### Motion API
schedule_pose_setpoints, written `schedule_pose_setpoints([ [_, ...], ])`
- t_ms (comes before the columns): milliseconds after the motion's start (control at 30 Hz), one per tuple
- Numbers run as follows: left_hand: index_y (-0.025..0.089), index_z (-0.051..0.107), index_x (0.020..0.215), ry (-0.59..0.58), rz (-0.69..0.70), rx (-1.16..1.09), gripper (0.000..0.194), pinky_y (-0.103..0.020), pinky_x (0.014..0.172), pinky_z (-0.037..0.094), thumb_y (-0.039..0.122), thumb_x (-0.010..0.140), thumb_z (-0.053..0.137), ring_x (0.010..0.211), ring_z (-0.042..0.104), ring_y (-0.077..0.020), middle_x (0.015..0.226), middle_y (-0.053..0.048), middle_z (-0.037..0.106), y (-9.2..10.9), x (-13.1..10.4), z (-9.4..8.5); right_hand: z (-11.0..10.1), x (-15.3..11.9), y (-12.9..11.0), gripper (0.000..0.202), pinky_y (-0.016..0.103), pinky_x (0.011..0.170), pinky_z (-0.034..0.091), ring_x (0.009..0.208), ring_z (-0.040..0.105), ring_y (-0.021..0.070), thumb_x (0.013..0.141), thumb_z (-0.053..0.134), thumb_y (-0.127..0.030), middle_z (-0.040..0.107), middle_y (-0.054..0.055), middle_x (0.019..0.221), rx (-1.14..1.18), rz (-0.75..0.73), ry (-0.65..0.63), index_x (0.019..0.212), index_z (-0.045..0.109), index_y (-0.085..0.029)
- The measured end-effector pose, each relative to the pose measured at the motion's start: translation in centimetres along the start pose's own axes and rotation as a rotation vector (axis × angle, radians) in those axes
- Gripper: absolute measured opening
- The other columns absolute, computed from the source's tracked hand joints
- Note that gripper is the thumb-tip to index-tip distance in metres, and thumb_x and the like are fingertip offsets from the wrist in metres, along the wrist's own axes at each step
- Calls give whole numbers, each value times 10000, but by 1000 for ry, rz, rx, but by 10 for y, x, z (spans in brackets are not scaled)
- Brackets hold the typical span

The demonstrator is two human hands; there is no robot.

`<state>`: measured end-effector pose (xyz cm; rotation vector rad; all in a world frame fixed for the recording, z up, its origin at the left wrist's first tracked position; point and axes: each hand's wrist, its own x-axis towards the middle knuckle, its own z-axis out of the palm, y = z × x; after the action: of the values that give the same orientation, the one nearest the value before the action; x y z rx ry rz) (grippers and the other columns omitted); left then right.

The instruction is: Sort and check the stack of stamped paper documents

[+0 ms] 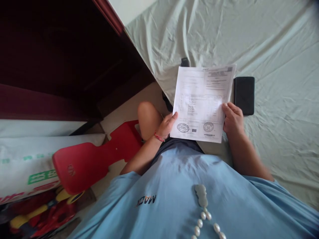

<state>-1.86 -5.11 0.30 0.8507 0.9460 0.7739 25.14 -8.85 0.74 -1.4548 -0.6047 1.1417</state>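
Observation:
A white printed document (201, 99) with two round stamps near its lower edge is held up between both hands. My left hand (167, 125), a red bracelet at its wrist, grips the lower left edge with the thumb on top. My right hand (233, 119) pinches the right edge, thumb in front and fingers behind. Just right of the paper, a black phone (244, 96) lies on the bed sheet, screen dark. A small black object (184, 62) pokes out behind the paper's top edge; its kind cannot be made out.
A pale green sheet (284, 59) covers the bed, wrinkled in places. Dark wooden furniture (62, 59) stands at the upper left. Below it are a red plastic chair (84, 159), a white printed sack (22, 162) and red and yellow items (45, 212) on the floor.

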Motion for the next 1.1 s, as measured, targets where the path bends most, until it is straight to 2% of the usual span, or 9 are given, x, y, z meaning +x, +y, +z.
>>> schedule_pose_setpoints([
  [100, 204, 795, 1174, 59, 76, 45, 568, -408, 1086, 564, 687, 874, 808, 1216, 744, -296, 1187, -93, 821, -6, -1, -1, 1, -1, 0, 516, 333, 589, 567, 775, 717, 243, 738, 865, -692, 624, 12, 686, -1, -9, 4, 729, 551, -282],
  [200, 209, 791, 1151, 116, 122, 159, 527, -343, 1081, 526, 686, 932, 745, 1183, 727, -243, 1206, -71, 809, -15, -1, -6, 1, -1, 3, 541, 303, 535, 505, 682, 653, 202, 733, 881, -700, 576, -4, 656, -2, -28, 14, 713, 542, -278],
  [400, 170, 744, 938, 204, 180, 322, 623, -291, 807, 519, 783, 952, 634, 862, 670, -183, 911, -50, 757, -26, 3, -15, -1, 4, 13, 568, 273, 468, 403, 545, 494, 129, 733, 897, -730, 530, -26, 627, 11, -90, 35, 708, 581, -259],
  [533, 174, 696, 875, 183, 188, 305, 611, -277, 731, 499, 778, 950, 644, 774, 630, -157, 828, -28, 708, -22, 3, -12, -3, 5, 15, 547, 277, 461, 398, 532, 483, 124, 777, 887, -700, 518, -25, 627, 23, -112, 17, 704, 576, -255],
  [733, 169, 697, 938, 105, 141, 260, 599, -288, 777, 554, 765, 958, 645, 845, 703, -183, 900, -56, 762, -23, -9, -9, -7, 6, 16, 507, 272, 449, 385, 526, 486, 125, 792, 886, -652, 534, -28, 634, 35, -88, 77, 697, 579, -259],
  [800, 165, 688, 860, 107, 106, 349, 651, -274, 649, 531, 806, 949, 613, 703, 669, -165, 762, -45, 723, -24, -17, -12, -7, 6, 16, 480, 276, 455, 372, 528, 478, 124, 809, 874, -635, 541, -25, 645, 33, -93, 76, 708, 591, -260],
  [900, 185, 626, 757, 115, 56, 421, 692, -245, 440, 400, 851, 938, 572, 458, 514, -111, 548, 15, 569, -24, -29, -17, -5, 5, 14, 471, 286, 453, 363, 529, 478, 135, 821, 858, -625, 517, -25, 627, 25, -97, 31, 703, 577, -265],
  [967, 197, 590, 737, 115, 40, 391, 693, -230, 391, 355, 861, 932, 570, 403, 471, -96, 506, 33, 524, -25, -35, -17, -3, 5, 13, 489, 287, 448, 359, 514, 454, 128, 800, 873, -611, 496, -30, 613, 44, -89, 21, 679, 552, -263],
  [1100, 207, 567, 760, 132, 22, 314, 690, -220, 376, 391, 879, 913, 577, 397, 513, -103, 529, 22, 583, -32, -40, -15, -3, 5, 12, 471, 276, 447, 370, 509, 445, 115, 786, 893, -590, 517, -31, 622, 64, -82, 40, 677, 575, -259],
])
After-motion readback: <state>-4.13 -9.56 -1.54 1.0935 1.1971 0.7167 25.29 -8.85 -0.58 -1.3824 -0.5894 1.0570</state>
